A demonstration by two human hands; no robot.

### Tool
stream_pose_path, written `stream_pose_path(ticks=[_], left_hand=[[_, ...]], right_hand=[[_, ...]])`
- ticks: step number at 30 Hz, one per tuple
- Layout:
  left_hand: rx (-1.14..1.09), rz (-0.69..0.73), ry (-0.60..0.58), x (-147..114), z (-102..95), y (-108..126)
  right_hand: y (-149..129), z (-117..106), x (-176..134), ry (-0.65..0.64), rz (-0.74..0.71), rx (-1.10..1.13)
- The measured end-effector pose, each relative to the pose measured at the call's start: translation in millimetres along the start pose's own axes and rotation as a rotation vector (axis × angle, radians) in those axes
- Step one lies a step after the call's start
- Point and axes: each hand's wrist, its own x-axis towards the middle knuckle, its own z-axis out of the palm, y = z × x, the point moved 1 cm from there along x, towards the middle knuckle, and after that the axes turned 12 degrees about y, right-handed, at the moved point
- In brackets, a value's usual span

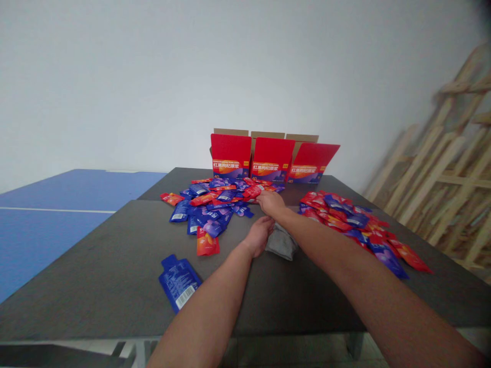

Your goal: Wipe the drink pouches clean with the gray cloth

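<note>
My right hand (271,203) reaches into the right side of a loose pile of red and blue drink pouches. Its fingers are pinched at a red pouch (252,191) there. Closer to me, my left hand (259,237) is closed, with its fingertips at the upper left edge of a crumpled grey cloth (282,244). My right forearm passes over part of that cloth. Near the table's front lies a single blue pouch (179,281), label side up, partly behind my left forearm. A red pouch (207,242) sits at the pile's near edge.
Three open red cartons (231,156) stand side by side at the back of the dark table (115,266). A second pouch pile (345,217) spreads on the right. A blue table-tennis table (69,194) is at left; wooden frames (448,168) lean at right.
</note>
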Motion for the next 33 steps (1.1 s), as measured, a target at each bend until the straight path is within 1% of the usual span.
stream_pose_path(ticks=[1,3,4,5,7,9,10,12,14,15,17,19,21,23,25,27,30,33], left_hand=[[-0.01,-0.018,0.055,0.7,-1.3,3.8],[-0.089,-0.085,0.13,1.3,-4.7,12.9],[-0.156,-0.11,0.141,0.8,-6.3,17.9],[-0.23,-0.122,0.124,-0.3,-7.5,22.8],[-0.341,-0.153,-0.01,-4.6,-8.1,30.7],[-0.35,-0.228,-0.153,-10.1,-7.4,34.1],[-0.326,-0.264,-0.2,-12.4,-7.1,34.3],[-0.268,-0.282,-0.224,-14.5,-7.3,33.1],[-0.248,-0.231,-0.184,-13.2,-8.7,32.2],[-0.256,-0.205,-0.161,-11.8,-9.7,32.3],[-0.297,-0.174,-0.123,-9.0,-11.7,33.8],[-0.342,-0.157,-0.089,-7.7,-13.0,36.5],[-0.373,-0.151,-0.071,-8.5,-13.3,39.2],[-0.403,-0.154,-0.072,-10.7,-13.1,41.4],[-0.44,-0.143,-0.067,-12.8,-13.6,43.3],[-0.462,-0.123,-0.049,-13.9,-15.4,45.0],[-0.46,-0.114,-0.039,-13.8,-19.4,47.3],[-0.449,-0.144,-0.094,-13.9,-21.7,48.7]], right_hand=[[3.5,-6.8,-6.8,-0.025,0.019,-0.011],[8.3,-24.0,-27.2,0.001,0.028,-0.013],[9.0,-33.5,-40.3,0.035,0.009,0.007],[8.5,-42.9,-54.7,0.081,-0.02,0.036],[4.4,-59.0,-84.1,0.16,-0.086,0.087],[-1.4,-68.8,-108.8,0.212,-0.126,0.129],[-4.0,-71.1,-117.8,0.234,-0.138,0.152],[-7.0,-71.2,-128.1,0.267,-0.154,0.2],[-5.7,-67.1,-129.9,0.282,-0.139,0.227],[-3.5,-64.2,-129.0,0.288,-0.099,0.222],[2.4,-57.7,-126.0,0.286,0.042,0.16],[7.7,-50.6,-124.1,0.229,0.192,0.061],[10.1,-44.0,-123.1,0.108,0.267,-0.023],[10.1,-39.4,-122.0,-0.005,0.261,-0.051],[9.8,-38.5,-120.1,-0.047,0.204,-0.022],[10.6,-41.7,-118.3,-0.016,0.152,0.048],[12.4,-52.5,-117.6,0.099,0.116,0.158],[7.3,-64.1,-119.4,0.159,0.031,0.202]])
